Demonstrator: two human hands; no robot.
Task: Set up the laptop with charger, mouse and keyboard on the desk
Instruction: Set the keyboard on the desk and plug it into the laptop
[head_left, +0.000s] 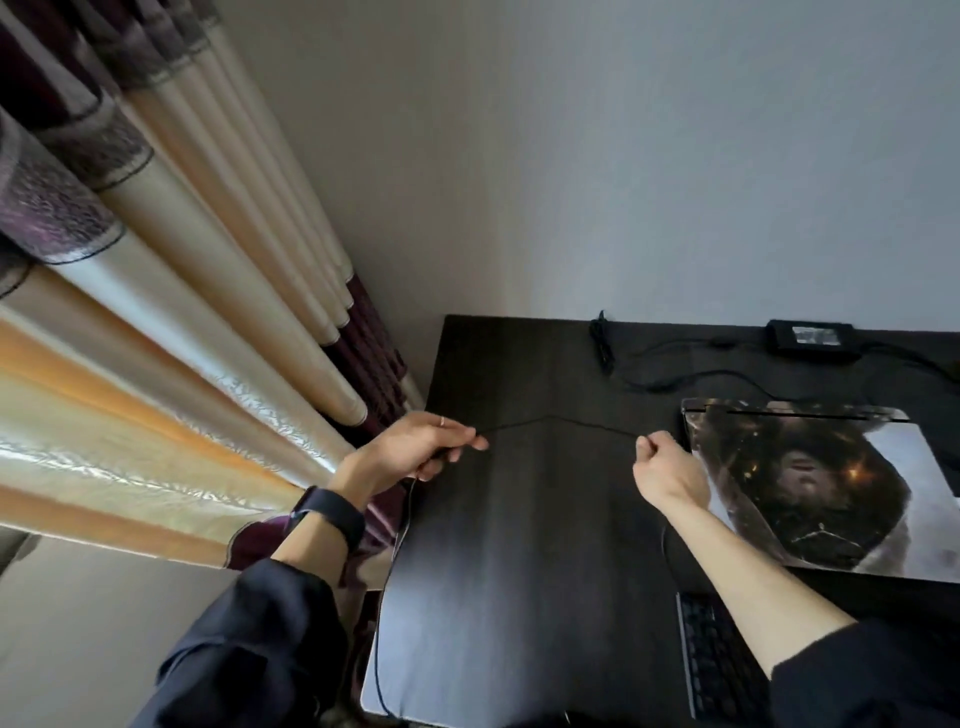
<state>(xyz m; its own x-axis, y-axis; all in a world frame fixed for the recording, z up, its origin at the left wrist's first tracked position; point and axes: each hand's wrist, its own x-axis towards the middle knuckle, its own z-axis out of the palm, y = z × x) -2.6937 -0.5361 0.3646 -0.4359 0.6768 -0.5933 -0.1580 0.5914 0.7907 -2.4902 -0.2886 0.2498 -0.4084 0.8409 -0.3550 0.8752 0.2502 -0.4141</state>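
A thin black cable (558, 419) is stretched between my two hands above the dark desk (498, 519). My left hand (421, 449) pinches one end near the desk's left edge, and the cable hangs down from it past the desk's side. My right hand (667, 467) is closed on the other end, just left of the closed laptop (810, 483), whose lid bears a dark picture. The black charger brick (810, 336) lies at the back of the desk with its cord (675, 382) looping in front. A black keyboard (719, 660) lies at the front right, partly under my right forearm.
Striped cream, orange and purple curtains (171, 322) hang close along the desk's left side. A plain wall (623, 156) stands behind the desk. The left half of the desktop is bare dark wood.
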